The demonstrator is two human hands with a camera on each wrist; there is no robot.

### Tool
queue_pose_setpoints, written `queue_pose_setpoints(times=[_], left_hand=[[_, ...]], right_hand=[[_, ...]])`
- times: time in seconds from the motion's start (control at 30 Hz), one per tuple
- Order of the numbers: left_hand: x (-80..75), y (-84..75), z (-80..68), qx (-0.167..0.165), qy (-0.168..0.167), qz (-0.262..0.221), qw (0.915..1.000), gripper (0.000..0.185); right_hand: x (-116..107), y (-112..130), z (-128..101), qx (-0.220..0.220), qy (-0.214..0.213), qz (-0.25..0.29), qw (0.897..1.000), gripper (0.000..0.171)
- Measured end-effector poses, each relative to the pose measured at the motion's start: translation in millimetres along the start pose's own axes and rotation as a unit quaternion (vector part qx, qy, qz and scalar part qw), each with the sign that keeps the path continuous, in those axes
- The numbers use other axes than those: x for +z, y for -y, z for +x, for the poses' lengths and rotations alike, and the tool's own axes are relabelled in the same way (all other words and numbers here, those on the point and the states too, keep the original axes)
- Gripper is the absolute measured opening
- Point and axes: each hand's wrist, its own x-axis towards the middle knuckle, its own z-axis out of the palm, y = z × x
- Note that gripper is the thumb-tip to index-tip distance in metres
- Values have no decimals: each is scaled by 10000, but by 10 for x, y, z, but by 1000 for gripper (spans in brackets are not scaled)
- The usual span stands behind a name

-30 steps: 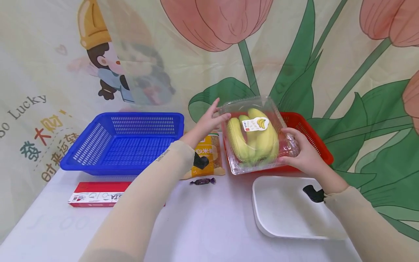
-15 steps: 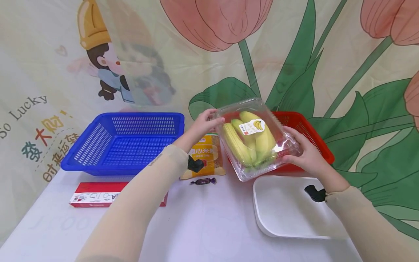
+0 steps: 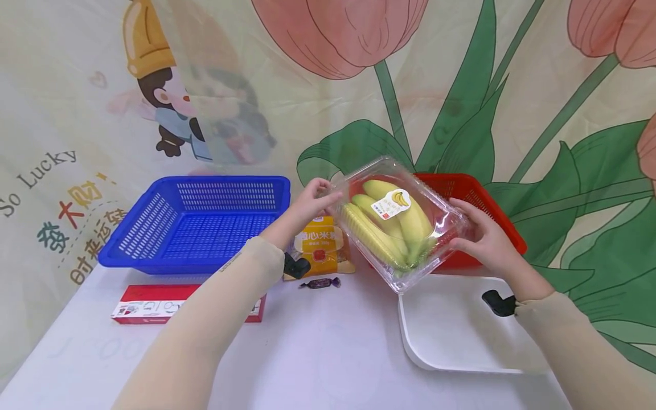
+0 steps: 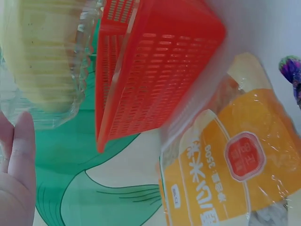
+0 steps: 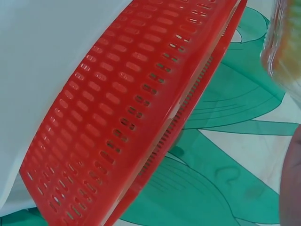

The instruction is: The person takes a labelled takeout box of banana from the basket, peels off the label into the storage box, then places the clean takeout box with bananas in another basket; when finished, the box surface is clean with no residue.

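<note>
Bananas in a clear plastic box hang in the air between two hands, above the near rim of the red basket and the far left corner of the white tray. The left hand pinches the box's far left corner with curled fingers, while the right hand cups the opposite corner, fingers bent round the rim. Gripping at two opposite corners looks like the way to keep a wide, flimsy box from flexing or popping open. The box is tilted, its near corner dipping toward the tray, so the label on the lid faces the head camera.

In the left wrist view the box's ribbed wall sits just by the fingers, with the red basket beyond it. The right wrist view shows mostly the basket's slotted side; only a blurred edge of the box shows at the top right.

On the table, a yellow food packet lies between the red basket and the blue basket, which stands at the far left. A wrapped sweet lies just in front of the packet, and a red and white carton lies near the table's left edge, partly under the left sleeve.
</note>
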Motion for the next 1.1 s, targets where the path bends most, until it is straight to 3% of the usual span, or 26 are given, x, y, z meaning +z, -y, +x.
queue_pose_setpoints(times=[0.17, 0.27, 0.4, 0.6, 0.9, 1.0, 1.1], left_hand=[[4, 18, -86, 58, 84, -52, 9999, 38], [6, 33, -130, 194, 185, -75, 9996, 44], [-13, 68, -192, 361, 305, 269, 9985, 60], [0, 88, -312, 359, 432, 554, 9969, 64], [27, 74, -588, 215, 197, 897, 9955, 68], [41, 41, -752, 500, -3, 1709, 9840, 70], [61, -14, -939, 747, -244, 2678, 9603, 75]], right_hand=[[-13, -33, -13, 330, 34, -86, 9994, 67], [-16, -47, -22, 448, 121, -27, 9989, 67], [-23, -56, -29, 360, 221, 201, 9989, 64], [-65, -54, -51, 297, 239, 232, 9990, 58], [-29, 5, -18, 316, 336, 245, 9986, 55], [17, 39, -9, 263, 464, 282, 9982, 55], [62, 91, -1, 204, 561, 184, 9980, 57]])
